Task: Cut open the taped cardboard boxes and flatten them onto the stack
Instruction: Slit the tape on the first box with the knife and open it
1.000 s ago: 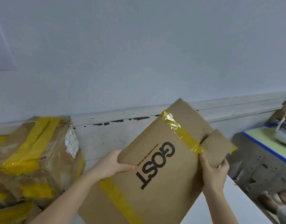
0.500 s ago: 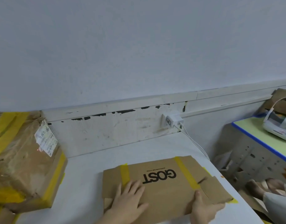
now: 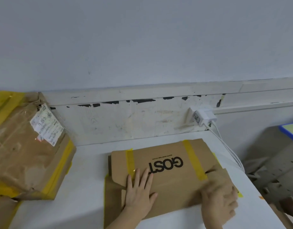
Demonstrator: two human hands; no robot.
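A flattened brown cardboard box (image 3: 172, 176) printed "GOST", with yellow tape strips, lies flat on the white table (image 3: 86, 176) on top of another flat piece of cardboard whose edge shows at its left. My left hand (image 3: 139, 194) presses on it palm down with straight, spread fingers. At the box's right corner my right hand (image 3: 220, 202) lies flat on the flap, blurred. A taped, crumpled brown box (image 3: 26, 156) with yellow tape and a white label stands at the table's left.
More taped cardboard shows at the bottom left corner. A white charger (image 3: 203, 116) is plugged into the wall, its cables running down the table's right edge. A desk with a blue rim (image 3: 289, 131) stands at the right.
The GOST box went from held up in the air to lying flat on the table. Both hands moved from gripping its edges to pressing on top of it.
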